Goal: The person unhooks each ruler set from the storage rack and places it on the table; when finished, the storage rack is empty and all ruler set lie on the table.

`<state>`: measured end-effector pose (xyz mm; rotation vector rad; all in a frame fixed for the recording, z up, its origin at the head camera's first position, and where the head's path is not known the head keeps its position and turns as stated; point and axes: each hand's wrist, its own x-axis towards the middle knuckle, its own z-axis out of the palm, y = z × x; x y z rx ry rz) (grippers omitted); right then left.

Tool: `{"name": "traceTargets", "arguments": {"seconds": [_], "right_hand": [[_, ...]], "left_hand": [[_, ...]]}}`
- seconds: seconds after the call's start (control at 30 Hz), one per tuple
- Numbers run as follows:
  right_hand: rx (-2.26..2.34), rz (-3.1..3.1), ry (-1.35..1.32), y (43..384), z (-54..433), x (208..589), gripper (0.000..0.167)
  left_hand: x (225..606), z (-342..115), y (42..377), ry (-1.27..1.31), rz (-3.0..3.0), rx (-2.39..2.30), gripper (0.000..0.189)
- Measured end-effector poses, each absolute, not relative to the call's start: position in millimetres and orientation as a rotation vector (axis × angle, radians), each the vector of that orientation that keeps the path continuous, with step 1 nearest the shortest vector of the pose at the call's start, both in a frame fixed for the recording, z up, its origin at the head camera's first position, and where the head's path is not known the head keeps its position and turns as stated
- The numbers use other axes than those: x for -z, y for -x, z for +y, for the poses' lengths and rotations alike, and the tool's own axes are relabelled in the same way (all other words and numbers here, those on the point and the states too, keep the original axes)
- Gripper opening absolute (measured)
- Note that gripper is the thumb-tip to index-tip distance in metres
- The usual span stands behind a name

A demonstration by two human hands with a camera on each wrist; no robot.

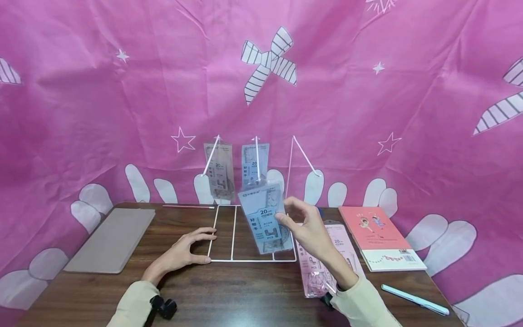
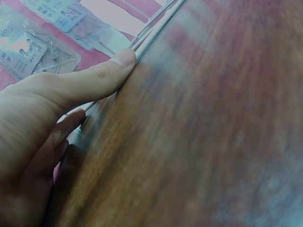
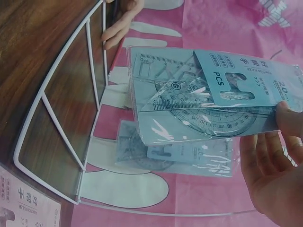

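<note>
Blue ruler-set packet [image 1: 266, 217]: clear plastic sleeve with a blue header card marked "20" and "PCS"; a protractor, a set square and a ruler show through it. Held upright in the air, slightly tilted, over the white wire rack [image 1: 222, 260]. The rack base lies flat on the wooden table; two similar blue packets hang on its pegs behind.

Open bench [image 1: 253, 295] along the near edge and left between the grey folder [image 1: 110, 238] and the white wire rack [image 1: 222, 260]; blocked at centre by hanging ruler packs [image 1: 219, 170], crowded right by pink pack [image 1: 323, 268], notebook [image 1: 380, 238], pen [image 1: 414, 299].
</note>
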<state>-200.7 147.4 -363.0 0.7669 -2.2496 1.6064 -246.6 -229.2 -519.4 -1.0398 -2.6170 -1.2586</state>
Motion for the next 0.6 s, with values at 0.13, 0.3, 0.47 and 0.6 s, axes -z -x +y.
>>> {"name": "traceTargets", "arguments": {"seconds": [0.13,0.3,0.47,0.6], "right_hand": [[-1.597,-2.289,-0.833,199.8,141.5,366.6,0.01],[-1.573,-2.411,-1.015,199.9,127.5,375.6,0.01],[-1.475,-2.6,-1.155,202.8,108.3,388.1,0.011],[-1.446,-2.711,-1.223,208.9,94.2,398.1,0.011]], "left_hand": [[520.3,-231.6,245.8,1.036,-2.624,1.261,0.058],[518.6,-232.2,245.1,0.99,-2.661,1.273,0.057],[517.4,-231.6,246.2,0.941,-2.695,1.285,0.059],[517.3,-229.7,249.3,1.014,-2.63,1.271,0.072]]}}
